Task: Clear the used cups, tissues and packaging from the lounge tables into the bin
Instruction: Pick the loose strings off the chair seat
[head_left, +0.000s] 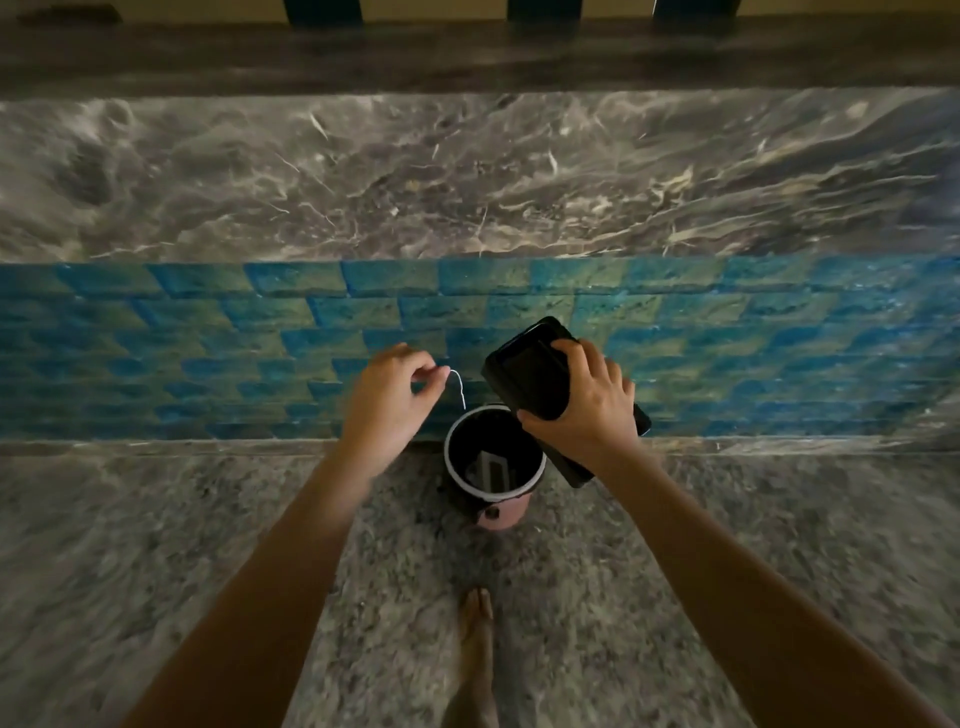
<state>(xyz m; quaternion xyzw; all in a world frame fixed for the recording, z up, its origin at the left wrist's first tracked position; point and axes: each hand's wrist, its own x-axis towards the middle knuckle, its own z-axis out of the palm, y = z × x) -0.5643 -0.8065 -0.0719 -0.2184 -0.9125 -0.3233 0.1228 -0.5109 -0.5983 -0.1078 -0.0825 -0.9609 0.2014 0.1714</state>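
Bin (506, 514) sits on the floor against blue tiles (208, 338), under a marble counter (467, 182). Left hand (387, 395) pinches a thin white string (457, 387) above the rim. Right hand (582, 405) grips a tilted black tray (524, 364) overlapping the bin's right edge; bare foot (478, 623) nearby.

Pink bin (501, 512) with black liner, black tray (524, 374), blue-green tiles (208, 332), grey marble counter (467, 176)

- The floor (156, 545) was grey, speckled stone, and it ran up to a low ledge at the foot of a front of blue-green tiles (208, 338).
- A round bin (511, 512) stood upright on the floor, just beside that ledge; its wall was pink, its rim pale and its inside dark.
- A bare foot (478, 634) stood on the floor near the bin.
- Above the tiles lay a grey veined marble counter (467, 176).
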